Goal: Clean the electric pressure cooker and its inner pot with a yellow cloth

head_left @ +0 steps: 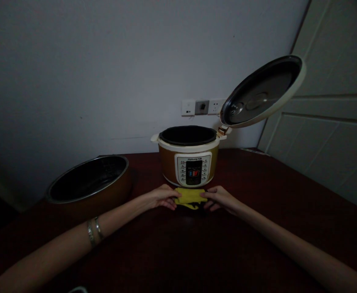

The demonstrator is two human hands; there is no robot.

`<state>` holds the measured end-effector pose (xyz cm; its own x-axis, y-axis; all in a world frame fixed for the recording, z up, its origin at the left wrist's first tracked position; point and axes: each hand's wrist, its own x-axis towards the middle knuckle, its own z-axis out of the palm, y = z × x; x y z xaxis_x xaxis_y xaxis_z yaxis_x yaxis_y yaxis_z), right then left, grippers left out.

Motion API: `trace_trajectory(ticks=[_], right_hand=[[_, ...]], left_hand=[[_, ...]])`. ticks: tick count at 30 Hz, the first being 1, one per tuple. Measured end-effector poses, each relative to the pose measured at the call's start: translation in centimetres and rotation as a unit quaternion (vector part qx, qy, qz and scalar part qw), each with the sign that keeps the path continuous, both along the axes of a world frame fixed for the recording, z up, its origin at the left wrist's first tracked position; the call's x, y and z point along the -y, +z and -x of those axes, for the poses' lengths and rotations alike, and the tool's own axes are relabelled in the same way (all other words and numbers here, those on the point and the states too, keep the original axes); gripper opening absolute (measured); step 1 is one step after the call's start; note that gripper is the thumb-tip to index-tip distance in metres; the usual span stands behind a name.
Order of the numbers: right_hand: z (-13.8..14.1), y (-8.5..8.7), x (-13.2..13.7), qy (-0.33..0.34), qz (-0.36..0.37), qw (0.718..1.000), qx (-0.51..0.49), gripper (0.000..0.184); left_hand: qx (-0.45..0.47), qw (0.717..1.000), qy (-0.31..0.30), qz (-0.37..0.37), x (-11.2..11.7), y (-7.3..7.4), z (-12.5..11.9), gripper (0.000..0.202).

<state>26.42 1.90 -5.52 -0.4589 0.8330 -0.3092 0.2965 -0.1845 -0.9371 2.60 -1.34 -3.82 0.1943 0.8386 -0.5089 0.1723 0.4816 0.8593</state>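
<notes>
A folded yellow cloth [190,195] is stretched between my two hands, just in front of an electric pressure cooker [168,165]. My left hand [164,197] pinches the cloth's left end, and my right hand [219,198] grips the right end. A loose fold hangs from its underside. The cooker is white and golden brown, with a control panel [194,170] facing me and a dark opening on top. Its round lid [260,91] stands raised on a hinge at the right.
At the left, a brown inner pot [105,194] with a dark inside and metal rim rests on the dark red table [190,252]. Wall sockets [201,107] are behind the cooker. A panelled door [325,110] rises at the right. A pale rim [78,289] peeks in at the bottom edge.
</notes>
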Motion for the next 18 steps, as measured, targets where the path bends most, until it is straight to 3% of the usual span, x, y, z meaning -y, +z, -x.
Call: trace_trajectory(ticks=[4, 9, 18], right_hand=[[0.6, -0.4, -0.8, -0.006, 0.000, 1.000, -0.004, 0.026], [1.7, -1.0, -1.8, -0.011, -0.013, 1.000, -0.002, 0.023], [-1.0, -0.4, -2.1, -0.034, -0.034, 0.999, 0.014, 0.028]], left_hand=[[-0.043, 0.998, 0.011, -0.050, -1.0, -0.4, 0.1, 0.022], [-0.120, 0.989, -0.011, -0.082, -1.4, 0.5, 0.4, 0.017], [-0.121, 0.988, -0.015, -0.091, -1.7, 0.1, -2.1, 0.019]])
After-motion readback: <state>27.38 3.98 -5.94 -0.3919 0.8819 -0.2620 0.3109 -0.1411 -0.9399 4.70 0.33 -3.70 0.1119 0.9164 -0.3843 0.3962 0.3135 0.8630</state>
